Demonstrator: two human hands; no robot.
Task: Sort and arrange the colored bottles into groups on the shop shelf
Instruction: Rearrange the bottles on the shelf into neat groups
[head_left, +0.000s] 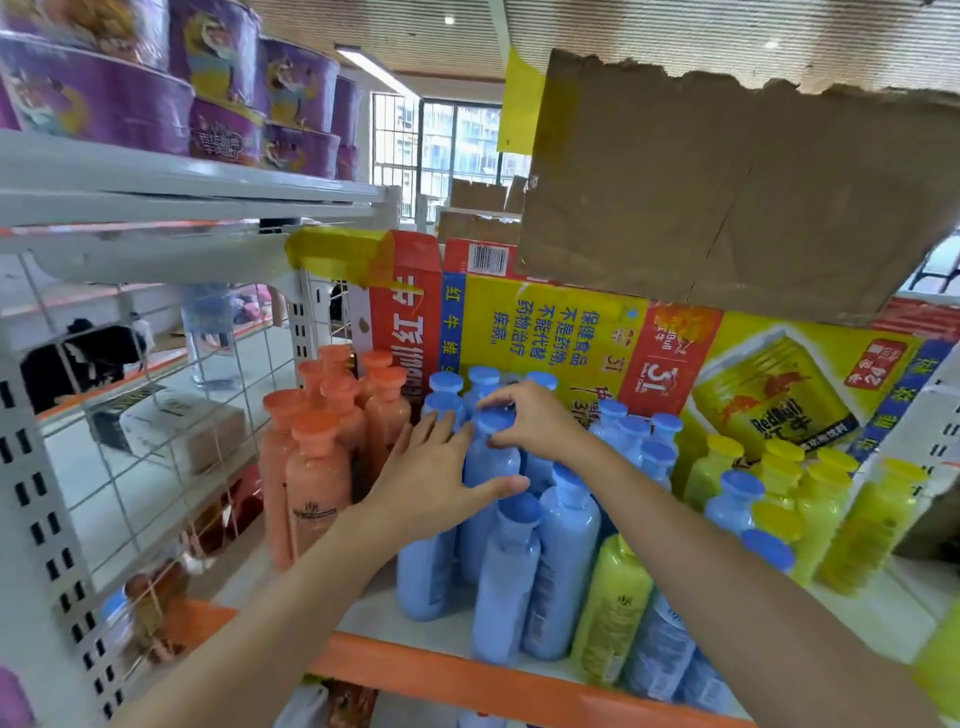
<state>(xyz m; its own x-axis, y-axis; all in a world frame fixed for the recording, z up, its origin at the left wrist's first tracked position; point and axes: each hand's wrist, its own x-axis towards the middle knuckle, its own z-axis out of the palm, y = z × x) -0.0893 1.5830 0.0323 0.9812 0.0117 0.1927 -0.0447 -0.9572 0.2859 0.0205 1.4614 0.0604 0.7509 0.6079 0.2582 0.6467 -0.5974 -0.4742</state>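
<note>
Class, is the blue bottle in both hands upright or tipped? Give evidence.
Upright: the blue bottle stands vertical, cap up; right hand grips its cap, left hand its body.

purple tubs (93, 104) cut by top/left edge | yellow btl (941, 670) cut at right edge | orange btl label (313, 512) txt unreadable

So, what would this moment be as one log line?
left hand: holds blue bottle body | right hand: grips its cap | orange bottles: grouped left | yellow bottles: right, blues mixed in
</note>
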